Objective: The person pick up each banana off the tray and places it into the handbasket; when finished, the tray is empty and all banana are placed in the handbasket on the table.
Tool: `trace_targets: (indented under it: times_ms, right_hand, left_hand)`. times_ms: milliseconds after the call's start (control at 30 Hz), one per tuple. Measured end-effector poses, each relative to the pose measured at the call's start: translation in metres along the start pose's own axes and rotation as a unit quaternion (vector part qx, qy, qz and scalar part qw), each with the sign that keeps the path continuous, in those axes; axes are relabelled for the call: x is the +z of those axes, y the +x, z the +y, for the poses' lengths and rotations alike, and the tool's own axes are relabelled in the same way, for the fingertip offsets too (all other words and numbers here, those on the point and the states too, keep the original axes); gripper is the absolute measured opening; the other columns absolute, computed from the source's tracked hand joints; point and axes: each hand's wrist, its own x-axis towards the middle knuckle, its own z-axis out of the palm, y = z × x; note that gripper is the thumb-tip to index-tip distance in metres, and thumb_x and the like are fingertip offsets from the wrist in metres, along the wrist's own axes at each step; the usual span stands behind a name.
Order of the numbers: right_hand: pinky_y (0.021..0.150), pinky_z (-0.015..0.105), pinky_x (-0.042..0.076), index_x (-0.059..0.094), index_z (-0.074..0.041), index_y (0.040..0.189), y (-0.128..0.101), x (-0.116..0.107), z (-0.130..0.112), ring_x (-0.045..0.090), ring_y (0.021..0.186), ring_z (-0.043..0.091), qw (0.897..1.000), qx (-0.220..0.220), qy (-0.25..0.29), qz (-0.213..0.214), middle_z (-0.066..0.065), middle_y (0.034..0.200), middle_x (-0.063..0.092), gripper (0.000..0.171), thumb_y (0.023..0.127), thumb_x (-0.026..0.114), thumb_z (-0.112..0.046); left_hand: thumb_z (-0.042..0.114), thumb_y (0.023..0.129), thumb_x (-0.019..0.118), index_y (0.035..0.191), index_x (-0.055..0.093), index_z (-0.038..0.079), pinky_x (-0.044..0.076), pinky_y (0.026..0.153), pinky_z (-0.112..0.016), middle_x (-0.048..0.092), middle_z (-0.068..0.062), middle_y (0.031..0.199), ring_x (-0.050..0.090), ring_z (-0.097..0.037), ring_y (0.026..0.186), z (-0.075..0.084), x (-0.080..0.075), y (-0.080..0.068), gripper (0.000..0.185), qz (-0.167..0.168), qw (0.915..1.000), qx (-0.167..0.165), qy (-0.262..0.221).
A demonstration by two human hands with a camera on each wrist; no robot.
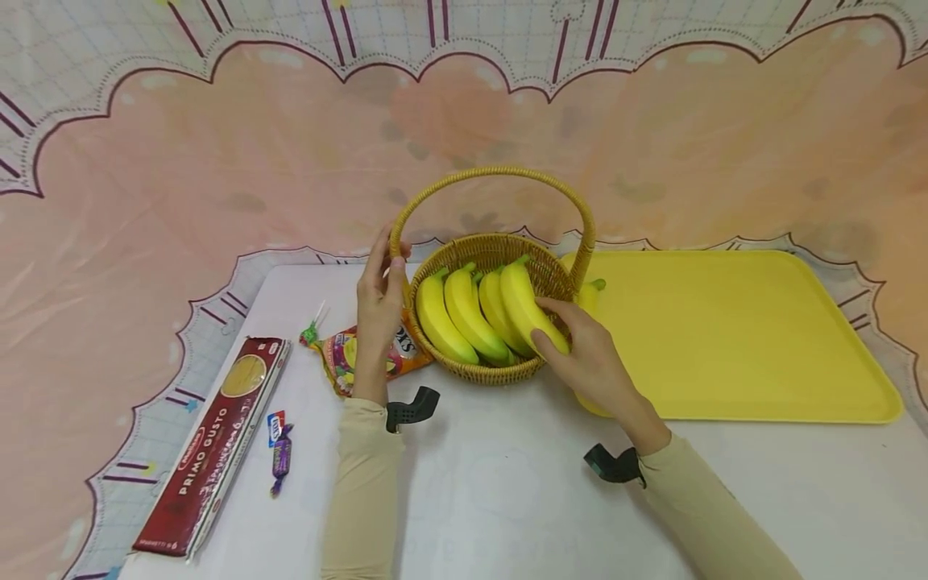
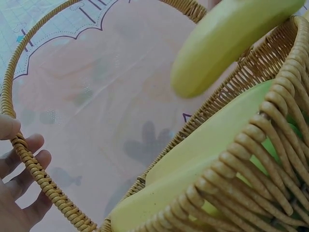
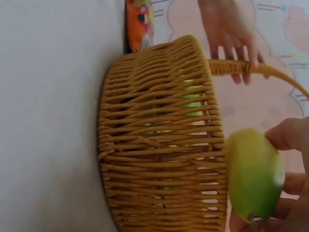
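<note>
A wicker basket with a tall arched handle stands on the table, and several yellow bananas with green tips lie in it side by side. My left hand holds the left side of the handle; in the left wrist view its thumb and fingers are around the wicker. One banana is in my right hand, pinched between thumb and fingers above the basket's right part. The right wrist view shows this banana's green end beside the rim, partly covered by the fingers.
Right of the basket lies a yellow tray; another banana shows there, partly behind the basket. To the left are a candy bag partly under my left arm, a lollipop, a red spaghetti pack and small wrapped sweets.
</note>
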Motion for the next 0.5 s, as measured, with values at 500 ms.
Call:
trace_targets:
  times_ms: [500]
  right_hand:
    - [0.095,0.043,0.045,0.051,-0.008,0.133,0.05,0.032,-0.005,0.057,0.115,0.026,0.998,0.023,-0.046,-0.031,0.009,0.125,0.06,0.047,0.092,0.057,-0.032]
  left_hand:
    - [0.008,0.1,0.041,0.145,0.036,0.007,0.041,0.1,-0.027,0.053,-0.026,0.123,0.05,-0.033,0.122,0.0,-0.001,0.002,0.045,0.0,1.0,0.005,0.007]
